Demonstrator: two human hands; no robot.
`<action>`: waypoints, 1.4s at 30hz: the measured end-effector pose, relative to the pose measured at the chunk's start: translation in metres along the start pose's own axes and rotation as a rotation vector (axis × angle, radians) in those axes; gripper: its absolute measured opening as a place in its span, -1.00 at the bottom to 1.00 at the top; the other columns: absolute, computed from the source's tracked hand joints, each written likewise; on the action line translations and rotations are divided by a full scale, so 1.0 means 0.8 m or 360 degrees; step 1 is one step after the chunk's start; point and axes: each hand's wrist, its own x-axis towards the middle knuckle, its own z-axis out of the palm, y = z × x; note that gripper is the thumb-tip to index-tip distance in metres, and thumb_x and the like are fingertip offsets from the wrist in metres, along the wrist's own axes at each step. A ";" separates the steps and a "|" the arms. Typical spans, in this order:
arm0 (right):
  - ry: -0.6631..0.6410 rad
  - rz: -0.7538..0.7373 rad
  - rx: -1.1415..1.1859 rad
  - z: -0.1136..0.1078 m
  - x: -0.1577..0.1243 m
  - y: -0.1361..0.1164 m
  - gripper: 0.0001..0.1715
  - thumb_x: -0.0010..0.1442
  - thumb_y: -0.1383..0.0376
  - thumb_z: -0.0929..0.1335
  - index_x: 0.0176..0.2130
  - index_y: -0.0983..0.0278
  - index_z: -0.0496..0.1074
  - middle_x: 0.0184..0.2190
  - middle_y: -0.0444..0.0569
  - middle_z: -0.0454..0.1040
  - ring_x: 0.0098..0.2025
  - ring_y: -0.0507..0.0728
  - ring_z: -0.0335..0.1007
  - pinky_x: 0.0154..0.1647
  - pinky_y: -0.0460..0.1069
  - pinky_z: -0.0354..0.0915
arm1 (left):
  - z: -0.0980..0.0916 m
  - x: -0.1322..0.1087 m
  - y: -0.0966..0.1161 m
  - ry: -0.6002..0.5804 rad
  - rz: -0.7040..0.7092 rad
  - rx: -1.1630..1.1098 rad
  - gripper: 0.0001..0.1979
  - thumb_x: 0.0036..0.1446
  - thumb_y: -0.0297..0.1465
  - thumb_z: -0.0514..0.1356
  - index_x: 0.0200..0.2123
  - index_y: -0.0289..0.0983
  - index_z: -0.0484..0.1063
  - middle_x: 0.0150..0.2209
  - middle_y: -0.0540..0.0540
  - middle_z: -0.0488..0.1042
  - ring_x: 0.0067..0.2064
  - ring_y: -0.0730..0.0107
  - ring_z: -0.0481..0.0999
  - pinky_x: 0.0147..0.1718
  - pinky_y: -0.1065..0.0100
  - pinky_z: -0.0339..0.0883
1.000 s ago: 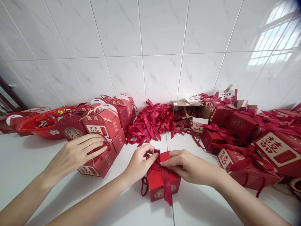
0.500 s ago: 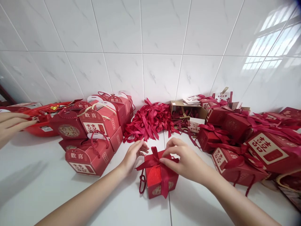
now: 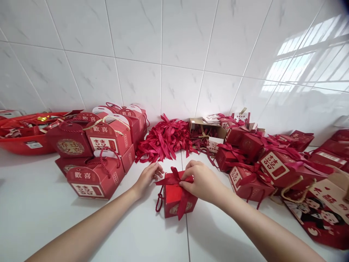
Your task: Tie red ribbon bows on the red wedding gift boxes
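Observation:
A small red gift box (image 3: 171, 195) stands on the white tabletop in front of me, a red ribbon (image 3: 183, 203) tied around it with a bow on top. My right hand (image 3: 203, 182) pinches the ribbon at the bow between thumb and fingers. Just left of the box, my left hand (image 3: 147, 178) is held with fingers loosely curled and apart, and nothing shows in it. One ribbon end points toward its fingertips. A dark red cord handle (image 3: 159, 202) hangs at the box's left side.
Red boxes with cord handles (image 3: 92, 178) are stacked at left, beside a red basin (image 3: 35, 145) of small packets. A heap of loose ribbons (image 3: 166, 140) lies behind my hands. Ribboned boxes (image 3: 253, 182), an open carton (image 3: 195, 125) and a printed bag (image 3: 324, 214) are at right.
The view has turned right, bringing the printed bag into sight. Another person's hand over the basin has left the picture. My hands keep nearly the same pose at the box.

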 end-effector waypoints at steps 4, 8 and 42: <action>0.0068 0.0018 0.0095 0.000 -0.001 0.004 -0.85 0.04 0.37 0.36 -0.45 0.24 0.56 -0.31 -0.01 0.44 -0.28 0.13 0.36 -0.28 -0.01 0.26 | -0.001 0.001 0.000 0.0001 -0.0006 -0.0016 -0.62 0.05 -0.06 0.11 -0.46 -0.29 0.37 -0.47 -0.04 0.42 -0.46 0.41 0.39 -0.47 0.40 0.19; 0.0171 -0.0014 0.0143 -0.001 -0.003 0.011 -0.87 0.01 0.35 0.37 -0.49 0.25 0.55 -0.32 -0.02 0.44 -0.27 0.12 0.36 -0.27 -0.03 0.27 | -0.002 0.002 -0.001 0.0015 -0.0044 -0.0059 -0.63 0.05 -0.07 0.13 -0.45 -0.29 0.37 -0.45 -0.06 0.44 -0.45 0.40 0.41 -0.45 0.39 0.22; 0.1748 0.0818 -0.0184 -0.187 0.025 0.141 -0.52 0.27 0.12 0.13 -0.05 0.25 0.46 0.10 0.12 0.32 0.12 0.25 0.22 0.09 0.20 0.14 | -0.003 0.003 -0.011 0.0082 -0.0010 0.0018 -0.66 0.07 -0.07 0.10 -0.37 -0.26 0.32 -0.43 -0.05 0.45 -0.44 0.34 0.45 -0.44 0.35 0.20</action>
